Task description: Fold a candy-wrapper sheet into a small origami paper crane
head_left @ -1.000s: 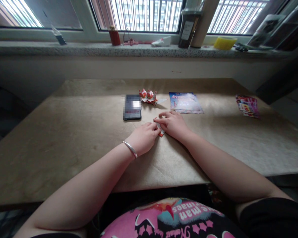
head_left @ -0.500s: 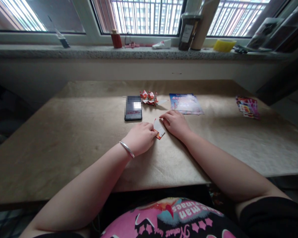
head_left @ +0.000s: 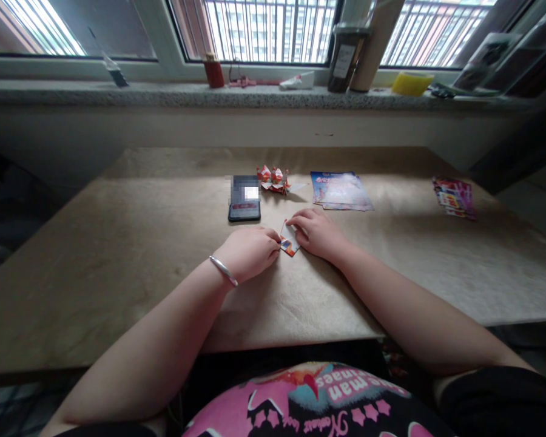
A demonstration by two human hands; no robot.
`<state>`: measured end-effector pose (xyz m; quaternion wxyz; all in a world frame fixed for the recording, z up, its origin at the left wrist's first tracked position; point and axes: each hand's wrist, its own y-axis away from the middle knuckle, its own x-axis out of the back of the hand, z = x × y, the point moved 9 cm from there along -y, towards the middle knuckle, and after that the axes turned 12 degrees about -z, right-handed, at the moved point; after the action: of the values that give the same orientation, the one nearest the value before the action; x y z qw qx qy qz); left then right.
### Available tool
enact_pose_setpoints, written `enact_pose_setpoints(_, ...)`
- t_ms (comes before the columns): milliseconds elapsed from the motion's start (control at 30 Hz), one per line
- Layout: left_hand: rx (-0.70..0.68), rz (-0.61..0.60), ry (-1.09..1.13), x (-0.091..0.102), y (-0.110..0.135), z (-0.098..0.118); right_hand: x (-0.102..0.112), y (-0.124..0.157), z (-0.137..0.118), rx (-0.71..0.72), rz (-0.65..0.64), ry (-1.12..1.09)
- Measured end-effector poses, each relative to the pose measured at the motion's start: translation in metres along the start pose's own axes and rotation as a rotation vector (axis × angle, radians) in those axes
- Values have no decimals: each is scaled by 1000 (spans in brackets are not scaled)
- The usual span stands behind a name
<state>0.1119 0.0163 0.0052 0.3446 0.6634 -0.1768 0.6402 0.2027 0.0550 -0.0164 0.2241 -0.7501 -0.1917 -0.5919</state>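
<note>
A small folded paper (head_left: 290, 246), white with orange and blue print, lies on the table between my hands. My left hand (head_left: 253, 250), with a silver bangle at the wrist, has its fingers curled together at the paper's left edge. My right hand (head_left: 319, 234) is closed over the right side of the paper, its index finger reaching to the top corner and the other fingers bent. Both thumbs are mostly hidden. Beyond the paper stand red-and-white folded paper pieces (head_left: 273, 178).
A phone (head_left: 244, 212) lies left of the folded pieces. Printed sheets (head_left: 341, 189) are stacked behind my right hand, and colourful cards (head_left: 455, 198) lie far right on the table (head_left: 131, 255). The windowsill (head_left: 164, 97) holds a red bottle (head_left: 213, 73), a dark jar (head_left: 343, 64) and yellow tape (head_left: 412, 84).
My right hand has moved left and down onto the paper. My left hand has shifted slightly left, and more printed surface shows on the paper.
</note>
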Motion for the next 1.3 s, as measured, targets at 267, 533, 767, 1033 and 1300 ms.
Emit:
enact_pose_setpoints(267,-43,55,11,-2,-6,-9,9,6,0,85,-14,-68)
enact_pose_setpoints(533,-67,151,55,-1,-9,-12,12,11,-13,181,-77,-58)
enact_pose_setpoints(767,-124,158,147,-8,-15,-14,10,11,-13,170,-72,-67)
enact_pose_setpoints(1033,-73,133,192,-16,-19,-16,14,12,-22,185,-51,-22)
enact_pose_setpoints(1300,-78,161,201,-14,-20,-18,16,15,-16,194,-85,9)
